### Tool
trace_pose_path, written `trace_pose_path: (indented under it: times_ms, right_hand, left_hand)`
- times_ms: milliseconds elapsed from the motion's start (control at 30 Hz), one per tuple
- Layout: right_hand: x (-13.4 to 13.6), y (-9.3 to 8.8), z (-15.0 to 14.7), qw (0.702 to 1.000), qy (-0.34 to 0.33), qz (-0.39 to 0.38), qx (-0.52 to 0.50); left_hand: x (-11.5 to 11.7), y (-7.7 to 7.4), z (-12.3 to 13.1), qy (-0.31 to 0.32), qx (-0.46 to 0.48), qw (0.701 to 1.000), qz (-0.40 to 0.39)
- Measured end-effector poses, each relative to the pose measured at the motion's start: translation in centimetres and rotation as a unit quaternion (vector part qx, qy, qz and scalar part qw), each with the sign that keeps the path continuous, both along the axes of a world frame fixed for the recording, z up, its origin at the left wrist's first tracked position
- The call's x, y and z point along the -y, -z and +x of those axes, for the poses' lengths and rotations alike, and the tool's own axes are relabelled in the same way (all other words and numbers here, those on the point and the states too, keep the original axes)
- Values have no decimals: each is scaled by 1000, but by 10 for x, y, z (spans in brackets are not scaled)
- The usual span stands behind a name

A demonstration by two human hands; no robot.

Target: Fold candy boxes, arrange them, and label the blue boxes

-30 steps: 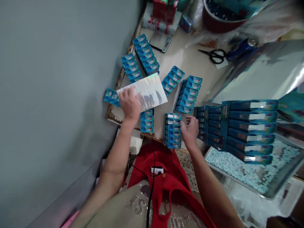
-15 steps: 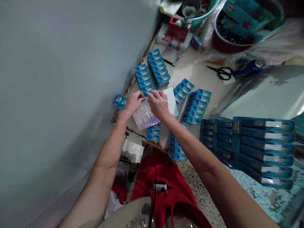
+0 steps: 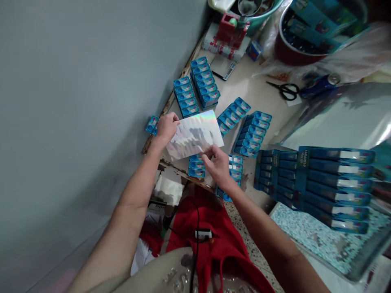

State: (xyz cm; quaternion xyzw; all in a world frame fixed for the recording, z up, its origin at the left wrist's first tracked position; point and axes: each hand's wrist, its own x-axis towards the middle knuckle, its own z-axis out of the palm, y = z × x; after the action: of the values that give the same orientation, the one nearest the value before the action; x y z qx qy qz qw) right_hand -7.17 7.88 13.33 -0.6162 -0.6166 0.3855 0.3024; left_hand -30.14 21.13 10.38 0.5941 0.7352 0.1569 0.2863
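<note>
A shiny, iridescent sheet (image 3: 198, 131) is stretched between my hands over the table. My left hand (image 3: 166, 127) is closed on its left end, the fingertips at the upper corner. At the lower edge near the right corner, my right hand (image 3: 217, 163) pinches the sheet between thumb and fingers. Just under the sheet, part of a row of small blue boxes (image 3: 197, 166) shows. Beyond it stand two more blue box rows, a nearer one (image 3: 186, 97) and a longer one (image 3: 204, 81). Two small blue boxes (image 3: 152, 124) sit left of my left hand, partly hidden.
More blue boxes (image 3: 252, 134) stand to the right, and a stack of long blue boxes (image 3: 324, 179) juts out above a tray of pale blue bits (image 3: 320, 236). Farther back are scissors (image 3: 287, 91), a digital scale (image 3: 222, 67), a red tape dispenser (image 3: 227, 30) and a dark red tub (image 3: 293, 55).
My right hand has moved from the sheet's upper edge down to its lower right edge. The left hand has shifted slightly left and up, and the sheet now lies more open to view.
</note>
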Motion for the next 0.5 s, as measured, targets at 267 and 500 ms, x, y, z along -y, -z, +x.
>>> trace_pose_path:
  times_ms: [267, 500]
  right_hand:
    - [27, -46, 36, 968, 76, -121, -205]
    - [65, -39, 81, 946, 131, -183, -234]
  left_hand:
    - [51, -22, 40, -19, 76, 985, 151]
    - [156, -28, 116, 27, 499, 857, -129]
